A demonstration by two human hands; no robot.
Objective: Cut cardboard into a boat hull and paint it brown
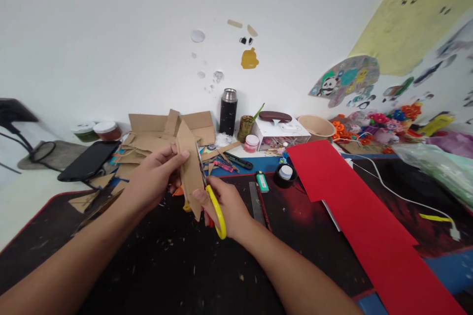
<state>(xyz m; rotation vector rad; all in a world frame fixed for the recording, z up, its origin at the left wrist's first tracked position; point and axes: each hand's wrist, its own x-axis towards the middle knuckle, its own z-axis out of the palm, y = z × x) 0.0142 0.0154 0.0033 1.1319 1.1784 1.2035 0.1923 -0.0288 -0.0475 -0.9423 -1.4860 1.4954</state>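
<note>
My left hand (155,174) pinches a brown cardboard piece (190,172) and holds it upright above the black mat (177,261). My right hand (227,206) grips yellow-handled scissors (216,209); their blades point up along the right edge of the cardboard. Both hands are closed around what they hold, near the middle of the desk.
A pile of cardboard sheets (162,130) and a black phone (88,160) lie at the back left. A red paper sheet (354,211) covers the right side. A metal ruler (255,199), green lighter (262,182), tape roll (285,174), black flask (228,110) and white box (283,133) stand behind.
</note>
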